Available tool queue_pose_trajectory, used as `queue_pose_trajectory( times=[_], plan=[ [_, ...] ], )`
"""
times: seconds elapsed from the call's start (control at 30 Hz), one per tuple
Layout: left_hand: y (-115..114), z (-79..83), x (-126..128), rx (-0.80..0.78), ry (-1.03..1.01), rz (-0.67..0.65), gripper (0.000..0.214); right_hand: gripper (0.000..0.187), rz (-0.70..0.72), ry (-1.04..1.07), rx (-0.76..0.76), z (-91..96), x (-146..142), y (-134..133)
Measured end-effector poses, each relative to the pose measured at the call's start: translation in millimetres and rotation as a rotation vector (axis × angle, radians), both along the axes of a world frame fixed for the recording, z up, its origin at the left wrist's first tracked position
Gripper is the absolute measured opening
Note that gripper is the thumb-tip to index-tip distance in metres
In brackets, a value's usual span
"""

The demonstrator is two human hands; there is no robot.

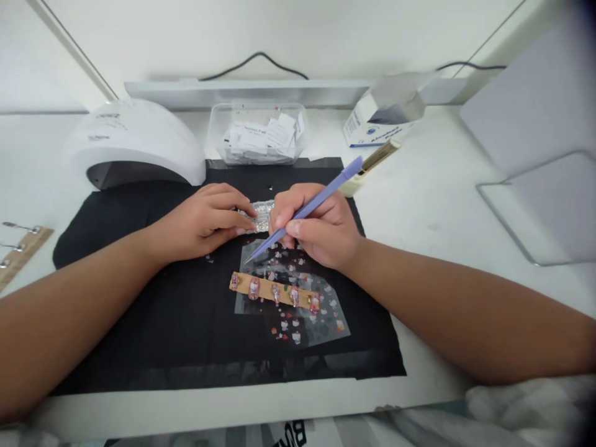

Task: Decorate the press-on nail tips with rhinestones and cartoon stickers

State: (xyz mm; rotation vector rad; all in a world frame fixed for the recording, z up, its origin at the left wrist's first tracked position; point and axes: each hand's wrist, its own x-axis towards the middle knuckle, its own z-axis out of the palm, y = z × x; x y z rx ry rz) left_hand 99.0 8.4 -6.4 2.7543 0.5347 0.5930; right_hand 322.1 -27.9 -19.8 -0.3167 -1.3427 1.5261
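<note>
Five little nails are lined up on a strip on the black mat, and all seem decorated already. A purple pen is gripped by the right hand; a small gem box is pinched by the left hand.

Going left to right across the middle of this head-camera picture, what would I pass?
Wooden strip with clips → left hand → small glittery case → right hand holding a purple pen → grey stand.
</note>
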Motion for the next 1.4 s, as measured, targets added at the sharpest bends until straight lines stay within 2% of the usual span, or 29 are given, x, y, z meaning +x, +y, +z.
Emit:
queue_pose_trajectory(
  times=[0.17, 0.37, 0.43, 0.47, 0.53, 0.6, 0.73, 0.87, 1.03, 1.2, 1.4],
  plan=[
    [-6.6, 9.1, -0.9, -0.011, -0.135, 0.137, 0.018, 0.003, -0.004, 0.003, 0.002, 1.2, -2.9, -3.2],
    [-20.7, 50.8, -11.7, -0.024, -0.276, 0.405, 0.015, 0.006, 0.001, -0.025, -0.028, 4.3, -5.1, -5.8],
    [-29.2, 58.9, -19.1, -0.043, -0.308, 0.453, 0.015, 0.005, 0.004, -0.022, -0.021, 4.5, -5.0, -6.5],
    [-33.5, 59.2, -23.3, -0.09, -0.258, 0.468, 0.017, 0.005, 0.004, -0.023, -0.017, 4.4, -4.7, -6.8],
    [-40.6, 52.4, -31.7, -0.151, -0.133, 0.426, 0.021, 0.004, 0.001, -0.029, -0.014, 3.9, -3.6, -6.7],
    [-44.2, 39.0, -38.5, -0.028, -0.288, 0.443, 0.016, 0.004, -0.01, -0.037, -0.019, 3.0, -1.3, -5.9],
    [-39.2, 17.5, -44.2, -0.022, -0.213, 0.338, 0.01, 0.004, -0.074, -0.088, 0.043, -1.0, 5.6, -2.4],
    [-30.3, 15.7, -42.9, -0.049, -0.221, 0.263, 0.007, 0.008, -0.097, -0.184, 0.144, -5.2, 10.7, 0.3],
    [-25.1, 12.3, -42.4, -0.12, -0.082, 0.07, 0.009, 0.011, -0.003, -0.266, 0.293, 1.4, 11.6, 3.4],
    [-23.6, 7.4, -44.0, -0.184, -0.027, 0.063, 0.01, 0.013, 0.084, -0.442, 0.537, 13.0, 11.5, 4.9],
    [-24.2, 7.0, -45.2, -0.197, 0.02, 0.075, 0.008, 0.013, 0.096, -0.532, 0.595, 14.9, 12.8, 1.4]
  ],
)
